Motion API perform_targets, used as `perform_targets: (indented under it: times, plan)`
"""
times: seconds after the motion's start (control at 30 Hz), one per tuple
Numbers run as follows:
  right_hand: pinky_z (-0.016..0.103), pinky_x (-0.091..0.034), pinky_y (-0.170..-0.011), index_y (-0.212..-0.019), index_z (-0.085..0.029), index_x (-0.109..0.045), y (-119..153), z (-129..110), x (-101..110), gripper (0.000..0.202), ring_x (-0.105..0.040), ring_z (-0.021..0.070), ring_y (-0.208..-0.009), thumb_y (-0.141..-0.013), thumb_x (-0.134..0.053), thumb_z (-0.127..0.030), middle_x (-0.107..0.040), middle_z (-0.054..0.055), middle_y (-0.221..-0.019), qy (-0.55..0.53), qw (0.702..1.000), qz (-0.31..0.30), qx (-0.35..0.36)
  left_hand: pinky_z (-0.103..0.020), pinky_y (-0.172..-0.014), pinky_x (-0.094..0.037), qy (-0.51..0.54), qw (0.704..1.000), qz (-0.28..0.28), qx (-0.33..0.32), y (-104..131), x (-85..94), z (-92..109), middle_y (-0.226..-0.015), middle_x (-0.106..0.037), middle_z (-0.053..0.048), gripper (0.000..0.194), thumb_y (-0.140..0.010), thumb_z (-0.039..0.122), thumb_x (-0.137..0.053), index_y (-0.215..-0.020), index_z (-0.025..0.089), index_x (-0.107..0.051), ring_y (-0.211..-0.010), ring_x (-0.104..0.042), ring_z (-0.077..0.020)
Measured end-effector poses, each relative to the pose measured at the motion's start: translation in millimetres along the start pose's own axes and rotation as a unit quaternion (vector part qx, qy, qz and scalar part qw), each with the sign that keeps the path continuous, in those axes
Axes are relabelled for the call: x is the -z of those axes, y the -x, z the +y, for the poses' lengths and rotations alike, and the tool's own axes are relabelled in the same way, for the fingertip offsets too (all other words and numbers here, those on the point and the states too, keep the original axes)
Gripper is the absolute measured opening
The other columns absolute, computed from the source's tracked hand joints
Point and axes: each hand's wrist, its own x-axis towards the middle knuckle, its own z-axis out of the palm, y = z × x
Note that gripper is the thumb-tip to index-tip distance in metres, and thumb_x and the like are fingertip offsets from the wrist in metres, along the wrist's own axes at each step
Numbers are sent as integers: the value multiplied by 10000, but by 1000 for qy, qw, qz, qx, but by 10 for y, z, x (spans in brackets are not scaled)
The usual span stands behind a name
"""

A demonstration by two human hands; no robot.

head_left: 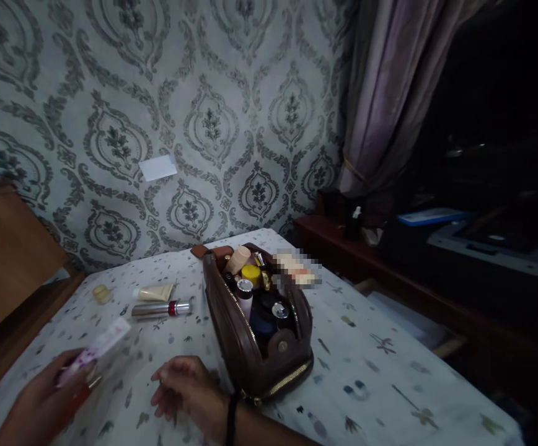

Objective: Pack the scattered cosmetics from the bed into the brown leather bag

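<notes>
My left hand (48,393) is closed around a white tube (106,341) with a pink-purple pattern, slightly blurred. An orange-red item (76,399) with a gold-coloured end also shows in that hand; its kind is unclear. Beside the bag, my right hand (188,387) hovers low over the cloth with loosely bent fingers apart and nothing visible in them. The unzipped brown toiletry bag (222,328) stands packed with cosmetics, among them a yellow-lidded jar (251,274) and a beige-capped bottle (239,259).
A cream tube (155,292), a silver cylinder (157,310) with a red band and a small yellowish item (102,293) lie on the patterned tablecloth (343,371). A pixelated pack (297,269) lies behind the bag. An open drawer (403,316) is at right.
</notes>
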Motion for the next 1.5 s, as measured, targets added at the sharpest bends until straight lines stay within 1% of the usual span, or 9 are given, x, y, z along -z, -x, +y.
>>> perform_targets:
  times: [0.13,0.23,0.4,0.7,0.87,0.97,1.1,1.3,1.5]
  plan:
    - [176,-361,-374,-931,-145,-569,-67,36,48,780,-627,114,-485,-515,-773,-773,-657,3,-696,-29,999,-9,29,-346,-798,-570,220,958,-185,3,82,-120,602,-924,-758,-51,592,-586,675,-754,-970,225,-742,-926,-689,-323]
    - [172,-376,-357,-942,-148,-565,-140,92,93,775,-636,114,-486,-561,-732,-802,-663,10,-747,-47,998,-22,43,-329,-751,-545,297,922,-250,-9,56,-206,762,-874,-745,-44,518,-570,602,-814,-927,229,-771,-861,-670,-299]
    - [188,-381,-377,-1026,-161,-536,-194,160,162,848,-639,138,-478,-483,-820,-746,-675,8,-726,-81,996,-3,40,-243,-588,-475,420,884,-201,32,-43,-384,752,-781,-680,-11,513,-603,528,-849,-1001,221,-744,-673,-577,-178]
    - [178,-401,-476,-891,-115,-650,-12,-59,62,603,-659,123,-545,-550,-910,-540,-718,51,-703,-88,995,43,-21,-200,-594,-493,648,742,-136,106,8,-725,929,-766,-634,-12,503,-565,433,-922,-920,142,-717,-666,-575,-115]
    - [185,-451,-493,-862,-102,-673,-41,-144,6,459,-656,120,-526,-912,-606,-553,-732,98,-694,-112,983,80,-124,-184,-546,-475,680,707,-156,113,-1,-802,784,-772,-653,-9,469,-606,400,-912,-932,150,-687,-637,-588,-102]
    - [189,-485,-520,-899,-111,-681,-35,-146,1,384,-672,125,-551,-974,-549,-464,-741,100,-716,-115,980,95,-133,-165,-515,-449,693,695,-159,107,-7,-806,747,-793,-673,-17,449,-629,391,-902,-931,145,-677,-613,-582,-85]
    - [193,-516,-551,-954,-122,-700,-20,-113,38,293,-695,139,-610,-868,-725,-401,-752,89,-748,-111,984,79,-118,-158,-497,-431,702,685,-165,102,-1,-823,751,-849,-707,-44,418,-665,383,-881,-940,146,-674,-602,-580,-79]
    - [186,-524,-560,-917,-138,-726,-3,-111,47,489,-696,140,-636,-604,-915,-463,-761,82,-766,-102,988,60,-103,-168,-507,-441,712,677,-158,98,24,-817,761,-758,-667,-12,400,-675,395,-872,-942,150,-702,-570,-559,-75]
    - [146,-504,-555,-882,-154,-725,44,-167,-20,493,-677,103,-633,-514,-968,-375,-746,41,-740,-88,990,54,-92,-177,-532,-467,715,676,-147,101,29,-807,762,-798,-683,-20,407,-652,406,-884,-916,146,-716,-608,-578,-84]
